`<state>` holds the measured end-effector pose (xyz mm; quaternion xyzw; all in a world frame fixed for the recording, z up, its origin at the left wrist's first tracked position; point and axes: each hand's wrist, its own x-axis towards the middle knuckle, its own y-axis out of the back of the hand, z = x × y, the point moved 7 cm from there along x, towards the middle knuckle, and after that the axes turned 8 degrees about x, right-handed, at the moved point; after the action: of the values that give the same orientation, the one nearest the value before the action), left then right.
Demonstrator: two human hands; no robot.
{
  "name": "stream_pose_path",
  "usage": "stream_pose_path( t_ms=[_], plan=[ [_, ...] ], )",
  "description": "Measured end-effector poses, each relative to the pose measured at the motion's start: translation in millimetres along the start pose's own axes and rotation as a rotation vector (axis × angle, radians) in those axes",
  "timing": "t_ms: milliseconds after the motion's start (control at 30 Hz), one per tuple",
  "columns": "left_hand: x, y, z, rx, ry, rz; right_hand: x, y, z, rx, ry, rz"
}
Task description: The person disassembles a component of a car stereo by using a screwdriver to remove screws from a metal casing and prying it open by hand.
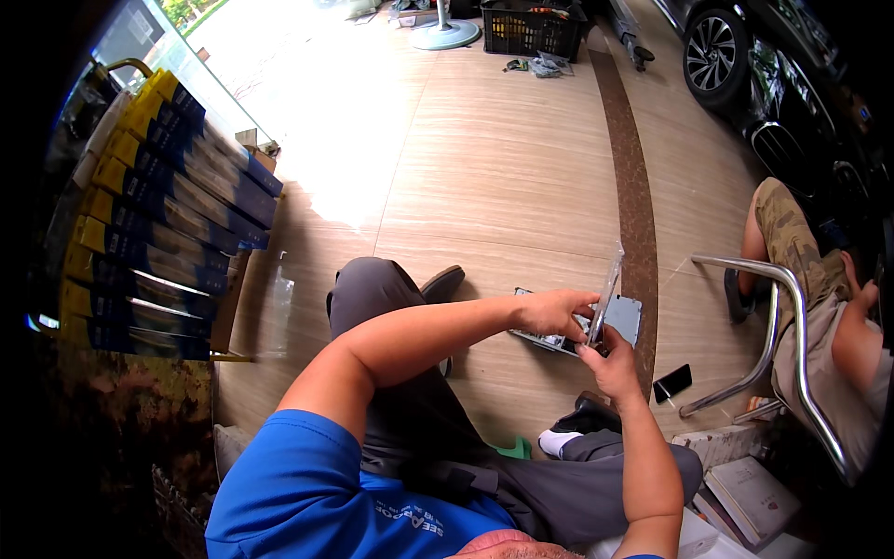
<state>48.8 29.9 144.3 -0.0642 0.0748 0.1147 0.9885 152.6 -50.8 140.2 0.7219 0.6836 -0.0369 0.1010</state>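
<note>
Both hands worked a clear bag (pixel 610 279) off a grey part (pixel 622 319).
Left hand (pixel 557 312) pinched the part; right hand (pixel 610 359) gripped the bag's lower end. Sliding the bag clear probably came next.

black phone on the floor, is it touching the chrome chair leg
Apart. The head view shows bare floor between the black phone and the chrome chair leg.

So the tan tiled floor (pixel 503 168) I'm looking down at has a dark brown stripe (pixel 633 186) running through it. A black phone (pixel 672 382) lies near the chrome chair frame (pixel 782 326); a fan base (pixel 445 34) and black crate (pixel 531 28) sit farther off.
</note>
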Motion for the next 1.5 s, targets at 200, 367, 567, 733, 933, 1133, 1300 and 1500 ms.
stream_pose_path(
  t_ms=[200,367,567,733,933,1133,1300,1500],
  plan=[
    [-1,-2,6,0.007,0.008,-0.015,-1,0,-4,-0.02,-0.036,0.001],
    [0,-1,1,0.044,0.006,0.015,-1,1,3,-0.062,-0.052,0.016],
    [-4,0,7,0.077,0.041,0.047,-1,3,3,-0.08,-0.037,0.03],
    [-3,-1,5,0.048,0.039,0.027,-1,2,0,-0.097,-0.041,0.028],
    [0,1,-6,-0.026,0.037,0.014,-1,-1,-3,-0.025,-0.04,-0.002],
    [-3,-2,8,-0.039,-0.022,-0.048,-2,0,-7,0.009,0.028,-0.019],
    [-7,-4,19,-0.027,-0.023,-0.008,-2,2,0,0.008,-0.051,0.016],
    [-3,-1,7,-0.049,0.029,0.019,-1,1,-3,-0.013,-0.04,0.007]
  ],
)
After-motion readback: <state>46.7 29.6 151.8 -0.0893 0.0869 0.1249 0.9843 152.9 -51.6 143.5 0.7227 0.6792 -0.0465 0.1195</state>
